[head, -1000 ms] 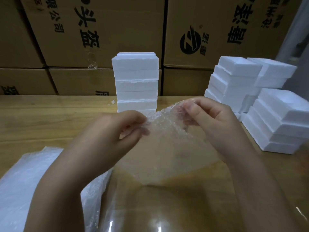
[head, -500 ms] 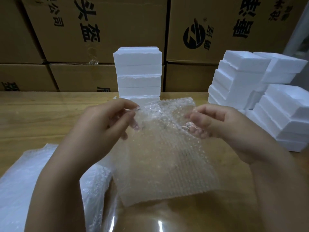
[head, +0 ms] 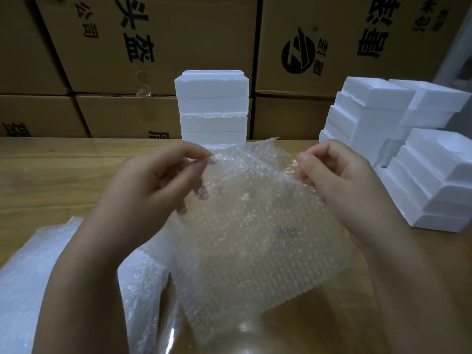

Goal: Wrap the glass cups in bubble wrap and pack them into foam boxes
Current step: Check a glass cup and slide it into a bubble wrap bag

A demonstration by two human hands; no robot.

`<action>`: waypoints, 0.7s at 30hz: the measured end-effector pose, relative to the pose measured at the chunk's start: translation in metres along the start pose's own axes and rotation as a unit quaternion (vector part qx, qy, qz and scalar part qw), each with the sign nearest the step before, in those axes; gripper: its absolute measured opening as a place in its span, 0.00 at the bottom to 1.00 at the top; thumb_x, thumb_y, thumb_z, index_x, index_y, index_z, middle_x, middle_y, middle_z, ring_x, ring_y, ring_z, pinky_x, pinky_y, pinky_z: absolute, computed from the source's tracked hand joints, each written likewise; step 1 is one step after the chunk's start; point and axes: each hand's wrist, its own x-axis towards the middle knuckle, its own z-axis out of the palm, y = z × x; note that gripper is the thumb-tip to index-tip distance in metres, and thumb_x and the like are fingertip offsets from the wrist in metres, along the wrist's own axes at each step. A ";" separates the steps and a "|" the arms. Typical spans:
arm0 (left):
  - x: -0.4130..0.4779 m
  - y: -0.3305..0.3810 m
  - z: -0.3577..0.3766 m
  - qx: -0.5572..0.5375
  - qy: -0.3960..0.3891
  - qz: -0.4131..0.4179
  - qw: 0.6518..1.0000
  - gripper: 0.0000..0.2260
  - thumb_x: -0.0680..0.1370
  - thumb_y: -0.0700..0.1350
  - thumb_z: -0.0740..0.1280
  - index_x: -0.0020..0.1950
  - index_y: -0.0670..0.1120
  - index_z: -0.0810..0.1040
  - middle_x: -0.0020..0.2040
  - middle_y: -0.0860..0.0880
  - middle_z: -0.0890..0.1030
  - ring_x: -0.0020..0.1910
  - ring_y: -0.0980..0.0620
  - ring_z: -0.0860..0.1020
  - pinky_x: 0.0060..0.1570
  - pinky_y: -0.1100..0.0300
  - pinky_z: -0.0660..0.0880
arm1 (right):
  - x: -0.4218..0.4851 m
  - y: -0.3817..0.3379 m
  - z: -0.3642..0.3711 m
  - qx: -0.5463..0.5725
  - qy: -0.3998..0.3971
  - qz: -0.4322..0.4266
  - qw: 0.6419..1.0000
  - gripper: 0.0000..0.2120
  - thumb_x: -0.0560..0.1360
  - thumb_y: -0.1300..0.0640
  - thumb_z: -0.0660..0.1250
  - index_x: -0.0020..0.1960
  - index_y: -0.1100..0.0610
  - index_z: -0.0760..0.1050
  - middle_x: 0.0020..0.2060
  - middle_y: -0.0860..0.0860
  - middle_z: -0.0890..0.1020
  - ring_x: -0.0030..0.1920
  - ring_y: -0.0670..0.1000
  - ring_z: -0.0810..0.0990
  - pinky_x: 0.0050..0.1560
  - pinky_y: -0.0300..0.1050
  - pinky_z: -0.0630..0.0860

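I hold one bubble wrap sheet at centre: left hand pinches its top edge at ten o'clock, right hand at two. One foam box stack stands at twelve, three more stacks at three. A bubble wrap pile lies at eight on the worktop. Cartons behind carry black Chinese characters, a round logo.

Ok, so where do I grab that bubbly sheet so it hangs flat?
Pinch the bubble wrap sheet by its two top corners, one from each side, as the left hand and right hand do. It is thin and floppy, so held there it hangs spread open.
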 end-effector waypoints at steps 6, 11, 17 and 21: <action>0.000 0.002 -0.002 -0.007 0.001 0.035 0.999 0.07 0.73 0.54 0.61 0.48 0.58 0.78 0.36 0.58 0.82 0.26 0.56 0.77 0.32 0.63 0.75 | -0.004 -0.001 -0.004 -0.055 -0.203 0.065 0.975 0.40 0.61 0.21 0.57 0.53 0.53 0.80 0.51 0.50 0.84 0.53 0.51 0.81 0.59 0.43 0.73; -0.001 0.002 -0.002 -0.010 0.008 0.051 0.999 0.06 0.74 0.53 0.61 0.48 0.60 0.77 0.36 0.58 0.82 0.26 0.56 0.77 0.32 0.64 0.74 | -0.004 -0.004 -0.007 0.051 -0.246 0.089 0.964 0.30 0.58 0.27 0.68 0.46 0.48 0.84 0.48 0.39 0.84 0.54 0.38 0.79 0.62 0.40 0.70; -0.004 0.004 -0.004 -0.013 -0.007 0.028 1.000 0.07 0.73 0.53 0.65 0.48 0.58 0.80 0.34 0.57 0.81 0.26 0.58 0.74 0.27 0.71 0.71 | -0.001 -0.002 -0.011 0.113 -0.198 0.034 0.973 0.11 0.64 0.44 0.71 0.39 0.51 0.83 0.36 0.46 0.82 0.39 0.45 0.77 0.47 0.39 0.72; -0.001 -0.001 -0.002 0.053 0.054 -0.006 0.997 0.12 0.72 0.55 0.68 0.55 0.59 0.75 0.41 0.55 0.81 0.37 0.56 0.77 0.38 0.62 0.76 | 0.001 0.001 -0.010 0.122 -0.144 0.019 0.982 0.11 0.64 0.44 0.75 0.38 0.51 0.83 0.34 0.48 0.81 0.38 0.48 0.76 0.47 0.48 0.72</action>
